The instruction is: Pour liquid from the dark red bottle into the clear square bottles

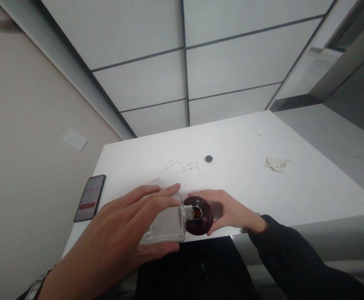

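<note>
My left hand [132, 225] is closed around a clear, square-sided bottle [166, 223] tipped on its side. The threaded neck of that bottle points right and lies at the mouth of a dark reddish-brown round bottle [199, 227]. Around the dark bottle's far side wraps my right hand [228, 208]. Whether liquid is flowing between the two I cannot tell. Beyond my hands, two clear pump tops [190, 167] lie on the white table [238, 171], with a small dark cap [208, 158] to their right. Another clear edge shows behind my left fingers, mostly hidden.
A phone [90, 198] with a lit screen lies at the table's left edge. Crumpled white tissue [277, 163] sits on the right side. White panelled doors [157, 83] rise behind the table, and a wall with a socket [75, 140] is at left.
</note>
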Available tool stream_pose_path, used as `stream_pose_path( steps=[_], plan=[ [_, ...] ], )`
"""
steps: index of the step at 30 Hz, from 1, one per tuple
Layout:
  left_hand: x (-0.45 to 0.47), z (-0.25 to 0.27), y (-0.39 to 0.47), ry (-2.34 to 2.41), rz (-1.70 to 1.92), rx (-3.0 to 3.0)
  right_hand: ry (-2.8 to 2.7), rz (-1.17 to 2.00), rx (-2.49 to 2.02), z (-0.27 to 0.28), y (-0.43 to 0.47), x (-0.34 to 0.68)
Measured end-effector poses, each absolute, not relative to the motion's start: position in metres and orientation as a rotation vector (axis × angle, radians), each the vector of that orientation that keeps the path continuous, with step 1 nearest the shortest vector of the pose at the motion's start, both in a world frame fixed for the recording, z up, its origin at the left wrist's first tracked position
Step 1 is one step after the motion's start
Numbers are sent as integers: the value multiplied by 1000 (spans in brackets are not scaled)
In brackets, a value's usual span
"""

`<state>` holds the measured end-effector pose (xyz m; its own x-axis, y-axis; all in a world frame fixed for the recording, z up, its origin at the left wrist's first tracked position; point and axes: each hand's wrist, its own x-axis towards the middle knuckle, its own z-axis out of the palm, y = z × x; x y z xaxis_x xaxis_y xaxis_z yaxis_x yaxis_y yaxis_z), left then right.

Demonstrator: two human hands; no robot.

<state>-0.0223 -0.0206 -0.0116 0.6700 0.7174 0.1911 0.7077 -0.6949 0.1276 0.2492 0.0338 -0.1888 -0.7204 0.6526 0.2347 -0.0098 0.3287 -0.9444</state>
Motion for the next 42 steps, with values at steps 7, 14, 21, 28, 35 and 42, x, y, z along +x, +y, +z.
stream_pose_path(
  steps=[7,14,21,28,35,42],
  plan=[
    [-21,-10,-21,1149,380,2861,-2004,1411,-567,-188,34,249],
    [-21,-10,-19,1120,347,2911,-2010,1405,-573,-188,33,249],
    [-20,-9,-19,1118,354,2884,-2008,1393,-572,-189,33,250],
    [-20,-8,-18,1110,330,2930,-2015,1382,-566,-188,33,250],
    [-22,-9,-18,1105,296,2976,-2010,1370,-547,-191,33,249],
    [-21,-8,-17,1089,321,2965,-2010,1366,-544,-190,33,249]
  ],
)
